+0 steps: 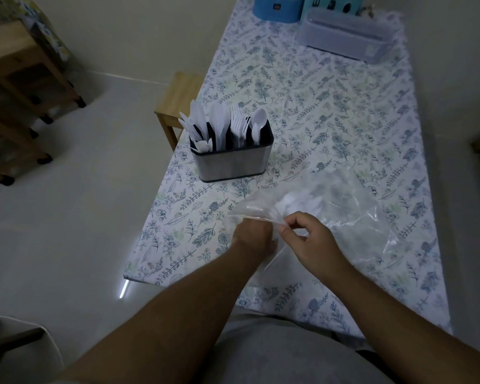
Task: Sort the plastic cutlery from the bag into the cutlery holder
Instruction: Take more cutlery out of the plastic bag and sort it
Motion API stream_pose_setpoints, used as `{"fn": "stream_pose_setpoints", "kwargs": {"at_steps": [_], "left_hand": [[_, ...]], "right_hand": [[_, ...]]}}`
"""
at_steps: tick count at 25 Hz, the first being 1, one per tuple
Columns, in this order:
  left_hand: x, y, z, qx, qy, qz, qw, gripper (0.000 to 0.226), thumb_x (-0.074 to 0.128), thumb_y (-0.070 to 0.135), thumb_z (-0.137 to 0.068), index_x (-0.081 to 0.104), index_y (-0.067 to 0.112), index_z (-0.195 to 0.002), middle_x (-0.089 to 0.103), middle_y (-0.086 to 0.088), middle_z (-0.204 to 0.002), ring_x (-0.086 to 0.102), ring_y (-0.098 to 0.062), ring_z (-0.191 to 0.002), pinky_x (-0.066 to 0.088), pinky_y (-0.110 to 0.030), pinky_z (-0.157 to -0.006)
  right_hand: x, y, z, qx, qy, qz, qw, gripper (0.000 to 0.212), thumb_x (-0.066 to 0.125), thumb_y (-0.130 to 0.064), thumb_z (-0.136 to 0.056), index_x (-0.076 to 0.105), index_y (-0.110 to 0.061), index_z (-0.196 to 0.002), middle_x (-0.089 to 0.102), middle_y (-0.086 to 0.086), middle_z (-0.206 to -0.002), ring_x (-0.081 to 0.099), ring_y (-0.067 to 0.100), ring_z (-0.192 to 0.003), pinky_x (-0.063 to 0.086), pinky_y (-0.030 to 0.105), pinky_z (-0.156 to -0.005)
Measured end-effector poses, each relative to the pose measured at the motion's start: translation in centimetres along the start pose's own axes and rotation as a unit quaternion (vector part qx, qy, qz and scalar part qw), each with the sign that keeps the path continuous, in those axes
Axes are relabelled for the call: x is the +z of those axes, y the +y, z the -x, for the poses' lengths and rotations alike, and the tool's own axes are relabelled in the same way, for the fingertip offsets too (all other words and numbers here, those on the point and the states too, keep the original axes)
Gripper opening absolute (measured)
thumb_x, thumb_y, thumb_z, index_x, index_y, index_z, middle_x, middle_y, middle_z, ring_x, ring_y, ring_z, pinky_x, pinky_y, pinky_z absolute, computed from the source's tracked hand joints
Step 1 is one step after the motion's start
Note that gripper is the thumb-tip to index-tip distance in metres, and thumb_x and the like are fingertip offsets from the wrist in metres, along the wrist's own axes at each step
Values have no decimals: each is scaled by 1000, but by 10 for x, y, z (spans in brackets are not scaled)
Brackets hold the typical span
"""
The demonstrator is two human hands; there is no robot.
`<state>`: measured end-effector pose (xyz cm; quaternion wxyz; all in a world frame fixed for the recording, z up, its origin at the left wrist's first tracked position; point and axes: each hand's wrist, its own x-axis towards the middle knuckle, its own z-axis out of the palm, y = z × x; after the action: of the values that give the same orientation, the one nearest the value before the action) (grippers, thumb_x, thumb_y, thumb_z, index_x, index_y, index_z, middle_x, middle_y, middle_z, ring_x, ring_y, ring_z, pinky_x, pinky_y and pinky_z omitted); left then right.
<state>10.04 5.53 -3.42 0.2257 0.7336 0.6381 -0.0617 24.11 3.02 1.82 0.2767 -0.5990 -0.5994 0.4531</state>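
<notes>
Bag: right hand pinches rim; left hand inside, grip unclear; holder beyond.

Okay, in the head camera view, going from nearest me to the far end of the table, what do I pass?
hands at the clear plastic bag → steel cutlery holder with white cutlery → clear lidded box → blue container.

So the cutlery holder sits on the desk near its left edge, cutlery standing in it. The bag lies nearer, to the holder's right. Both hands are at the bag's mouth. Way at the back there's a lidded box, and a stool stands left of the desk.
</notes>
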Motion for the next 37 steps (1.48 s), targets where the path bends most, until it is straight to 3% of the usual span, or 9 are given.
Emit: {"fn": "stream_pose_setpoints", "kwargs": {"at_steps": [7, 11, 21, 23, 26, 29, 33, 35, 37], "left_hand": [[-4, 5, 0, -21, 16, 9, 1000, 27, 50, 25, -97, 67, 10, -113, 71, -9, -109, 67, -27, -104, 53, -35, -87], [-7, 4, 3, -35, 17, 39, 998, 32, 45, 29, -100, 65, 9, -113, 70, -9, -107, 67, -26, -101, 53, -33, -83], [-7, 1, 12, -68, -25, 117, 990, 29, 52, 35, -96, 67, 12, -107, 70, -6, -102, 68, -24, -99, 57, -34, -83], [-4, -3, 19, -71, -64, 95, 991, 29, 49, 28, -98, 66, 10, -113, 68, -9, -114, 65, -27, -110, 53, -36, -94], [9, -16, 32, -99, -57, 70, 991, 40, 49, 21, -99, 54, 8, -137, 56, -9, -140, 53, -25, -130, 41, -31, -103], [8, -24, 47, -76, -44, 108, 990, 35, 52, 26, -97, 63, 6, -124, 65, -9, -120, 63, -25, -115, 45, -27, -86], [5, -44, 64, -91, -11, 152, 984, 35, 65, 32, -88, 59, 7, -112, 65, -9, -106, 63, -24, -92, 47, -27, -71], [5, -53, 71, -111, -5, 143, 984, 37, 65, 32, -87, 56, 8, -114, 64, -9, -108, 58, -21, -87, 44, -27, -70], [4, -58, 76, -117, -1, 142, 983, 39, 65, 34, -88, 56, 8, -115, 64, -9, -109, 60, -22, -89, 43, -26, -70]], "right_hand": [[-2, 1, 0, 0, 14, 16, 1000, 10, 67, -21, -93, 68, -21, -84, 66, -9, -95, 61, 5, -97, 53, 42, -85], [-3, 3, -1, -9, 22, 24, 999, 9, 68, -19, -93, 68, -19, -84, 66, -7, -95, 61, 6, -96, 52, 37, -82], [-3, 7, -2, -22, 24, 47, 998, 3, 66, -28, -94, 69, -27, -94, 65, -13, -105, 57, 1, -105, 37, 12, -84], [-2, 10, 0, -50, 18, 97, 994, 33, 53, -51, -93, 68, -32, -117, 59, -13, -130, 48, 8, -126, 33, 19, -101], [4, 13, 2, -30, -46, 170, 984, 70, 24, -71, -88, 42, -41, -149, 26, -9, -164, 15, 13, -151, 18, 41, -122], [10, 21, -5, -3, -111, 269, 957, 86, 14, -82, -80, 19, -44, -157, 1, -9, -170, -8, 12, -155, 5, 53, -125], [4, 33, -24, 60, -162, 392, 904, 86, 23, -85, -84, 3, -45, -158, -13, -7, -169, -18, 17, -155, -4, 61, -121], [1, 32, -33, 80, -119, 414, 899, 74, 26, -72, -95, 8, -40, -159, -8, -1, -171, -13, 21, -156, -3, 62, -122], [7, 25, -32, 21, -39, 374, 926, 65, 29, -59, -101, 22, -31, -159, 9, 6, -170, 4, 27, -156, 7, 57, -123]]}}
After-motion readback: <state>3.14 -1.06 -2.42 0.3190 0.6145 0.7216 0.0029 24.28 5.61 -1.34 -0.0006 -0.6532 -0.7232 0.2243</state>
